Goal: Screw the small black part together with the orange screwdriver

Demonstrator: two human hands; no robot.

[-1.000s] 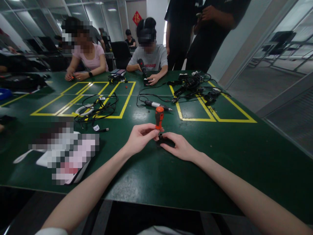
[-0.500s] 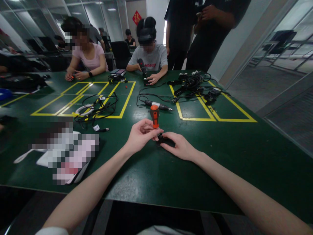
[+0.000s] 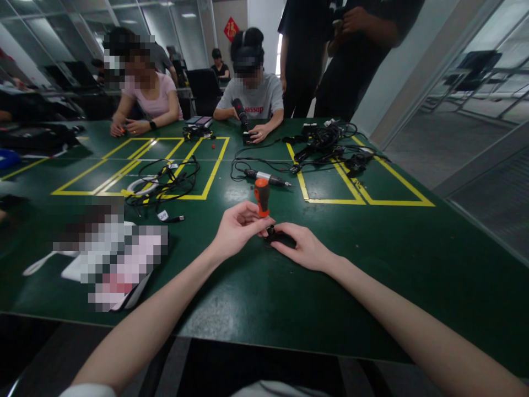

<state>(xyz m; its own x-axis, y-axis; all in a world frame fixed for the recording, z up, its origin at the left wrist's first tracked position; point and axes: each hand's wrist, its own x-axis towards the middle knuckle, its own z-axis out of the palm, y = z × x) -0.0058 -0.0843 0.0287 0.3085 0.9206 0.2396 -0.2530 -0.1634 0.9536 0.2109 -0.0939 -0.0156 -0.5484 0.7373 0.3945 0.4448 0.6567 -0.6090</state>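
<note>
An orange and dark grey screwdriver (image 3: 262,197) stands upright with its handle on top. My left hand (image 3: 238,229) is closed around its lower part, thumb and fingers pinched just below the handle. Under the pinch lies a small black part (image 3: 283,239) on the green table. My right hand (image 3: 306,248) grips that part from the right side, fingers over it and thumb along its near edge. The screwdriver's tip is hidden by my left fingers and the part.
Beyond my hands lies a black and silver pen-shaped electric tool (image 3: 266,177) with a cord. Tangled black cables (image 3: 326,144) lie back right, more cables (image 3: 182,179) at left. A blurred pink case (image 3: 134,264) is front left. Across the green table (image 3: 372,286), a co-worker (image 3: 252,99) holds a power tool.
Almost nothing differs. The screwdriver handle tilts or turns very slightly in my left hand, while my right hand stays in place on the black part.
</note>
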